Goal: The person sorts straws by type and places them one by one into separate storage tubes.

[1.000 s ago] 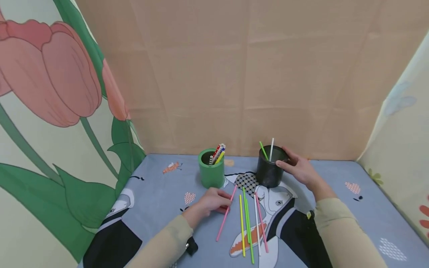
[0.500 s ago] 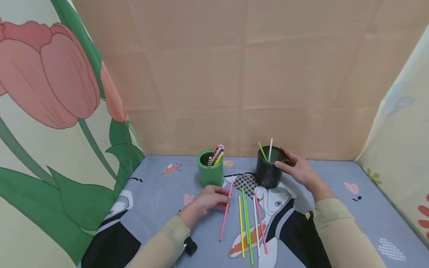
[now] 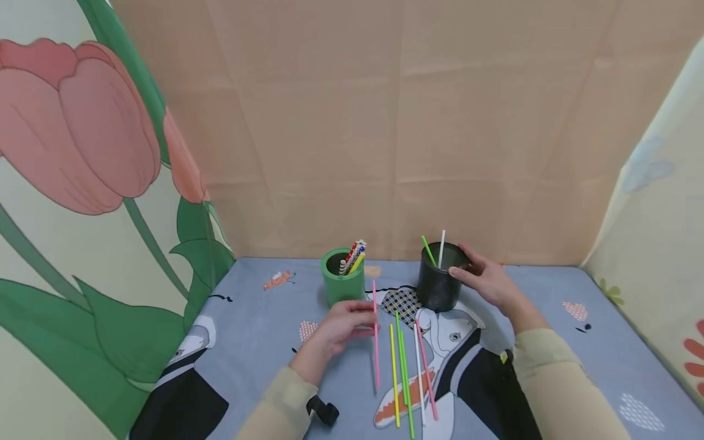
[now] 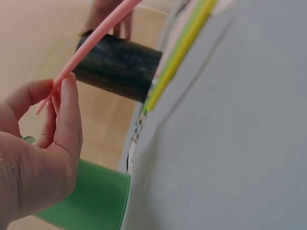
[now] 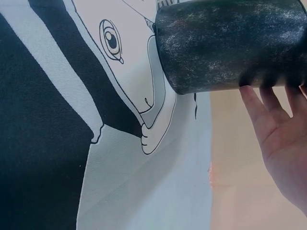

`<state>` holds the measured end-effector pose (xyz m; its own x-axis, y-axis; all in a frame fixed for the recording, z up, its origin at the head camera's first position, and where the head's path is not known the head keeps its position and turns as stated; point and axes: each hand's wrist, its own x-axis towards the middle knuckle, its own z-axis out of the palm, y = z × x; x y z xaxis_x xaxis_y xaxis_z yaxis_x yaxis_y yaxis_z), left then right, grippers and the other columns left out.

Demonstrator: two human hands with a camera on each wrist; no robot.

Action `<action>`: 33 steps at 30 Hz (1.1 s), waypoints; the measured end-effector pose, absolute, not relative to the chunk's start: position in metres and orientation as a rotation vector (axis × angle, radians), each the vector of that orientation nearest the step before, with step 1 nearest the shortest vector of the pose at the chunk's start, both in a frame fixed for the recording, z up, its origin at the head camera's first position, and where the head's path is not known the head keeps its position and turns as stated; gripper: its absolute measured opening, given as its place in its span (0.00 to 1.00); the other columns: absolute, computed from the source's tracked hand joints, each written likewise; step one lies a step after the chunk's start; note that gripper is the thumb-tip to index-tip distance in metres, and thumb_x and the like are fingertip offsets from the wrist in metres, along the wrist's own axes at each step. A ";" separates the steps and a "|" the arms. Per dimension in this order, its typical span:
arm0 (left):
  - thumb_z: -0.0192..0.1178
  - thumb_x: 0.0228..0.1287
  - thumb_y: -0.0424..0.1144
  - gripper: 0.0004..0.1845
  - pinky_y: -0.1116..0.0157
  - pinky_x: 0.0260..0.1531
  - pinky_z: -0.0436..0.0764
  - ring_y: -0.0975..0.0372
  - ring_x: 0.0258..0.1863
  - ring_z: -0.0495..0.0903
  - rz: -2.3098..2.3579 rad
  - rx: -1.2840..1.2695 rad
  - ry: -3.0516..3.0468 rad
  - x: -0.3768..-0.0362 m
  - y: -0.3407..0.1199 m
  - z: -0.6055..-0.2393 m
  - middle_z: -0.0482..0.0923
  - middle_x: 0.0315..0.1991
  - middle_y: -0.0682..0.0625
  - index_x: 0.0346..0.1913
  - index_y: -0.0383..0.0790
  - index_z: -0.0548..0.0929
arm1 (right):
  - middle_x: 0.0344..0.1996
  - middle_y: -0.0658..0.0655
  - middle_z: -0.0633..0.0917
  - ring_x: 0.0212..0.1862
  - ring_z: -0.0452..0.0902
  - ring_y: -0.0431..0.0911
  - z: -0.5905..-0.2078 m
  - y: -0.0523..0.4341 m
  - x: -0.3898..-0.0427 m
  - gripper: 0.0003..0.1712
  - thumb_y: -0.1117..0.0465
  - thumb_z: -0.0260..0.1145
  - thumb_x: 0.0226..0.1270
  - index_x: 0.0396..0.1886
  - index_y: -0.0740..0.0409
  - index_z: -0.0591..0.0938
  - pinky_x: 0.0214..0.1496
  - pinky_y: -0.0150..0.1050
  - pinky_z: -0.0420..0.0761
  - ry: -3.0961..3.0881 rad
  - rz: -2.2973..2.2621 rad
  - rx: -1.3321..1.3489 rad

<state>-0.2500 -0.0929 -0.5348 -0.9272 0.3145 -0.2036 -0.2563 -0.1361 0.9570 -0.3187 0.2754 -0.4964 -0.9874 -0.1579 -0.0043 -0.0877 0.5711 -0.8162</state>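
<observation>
My left hand [image 3: 338,327] pinches a thin pink straw-like stick [image 3: 376,360] between thumb and fingertips. The stick is raised off the cloth, nearly upright in the head view. My right hand [image 3: 492,287] holds a black cup [image 3: 437,286] at its right side, thumb near the rim; in the right wrist view, fingertips touch the cup's wall [image 5: 216,52]. A green stick [image 3: 428,250] and a white stick [image 3: 442,247] stand in that cup. Just beyond my left hand is a green cup [image 3: 342,288] with patterned sticks [image 3: 352,256] and a yellow one.
Several loose sticks lie side by side between my hands: a yellow stick [image 3: 394,379], green sticks [image 3: 406,379], a white stick [image 3: 420,373] and a pink stick [image 3: 428,373]. A printed blue cloth [image 3: 264,342] covers the table. A tan sheet [image 3: 396,134] hangs behind.
My left hand has risen slightly and moved away from me with the pink stick, which has turned from slanted to nearly upright. My right hand stays on the black cup.
</observation>
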 end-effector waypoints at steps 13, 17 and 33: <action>0.68 0.68 0.25 0.22 0.55 0.50 0.91 0.55 0.41 0.90 2.270 0.000 1.687 -0.251 -0.095 -0.533 0.83 0.54 0.32 0.63 0.22 0.80 | 0.83 0.72 0.57 0.79 0.59 0.73 -0.496 0.275 -0.318 0.56 0.34 0.66 0.76 0.90 0.45 0.47 0.75 0.73 0.66 2.715 -1.410 -0.215; 0.68 0.69 0.26 0.23 0.55 0.50 0.91 0.56 0.41 0.90 2.277 0.000 1.689 -0.252 -0.095 -0.532 0.85 0.52 0.35 0.64 0.22 0.79 | 0.83 0.72 0.57 0.79 0.58 0.73 -0.496 0.276 -0.318 0.56 0.35 0.66 0.77 0.90 0.44 0.46 0.75 0.73 0.66 2.708 -1.418 -0.218; 0.70 0.69 0.27 0.18 0.54 0.51 0.91 0.54 0.43 0.89 2.256 0.133 1.758 -0.245 -0.081 -0.515 0.84 0.53 0.32 0.59 0.30 0.84 | 0.83 0.72 0.57 0.79 0.58 0.73 -0.498 0.275 -0.319 0.56 0.33 0.66 0.76 0.90 0.43 0.47 0.75 0.74 0.66 2.704 -1.419 -0.207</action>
<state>-0.2446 -0.0812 -0.5147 -0.9572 0.2725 -0.0972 -0.1608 -0.2220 0.9617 -0.3186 0.2753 -0.4979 -0.9876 -0.1568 -0.0086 -0.0820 0.5619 -0.8231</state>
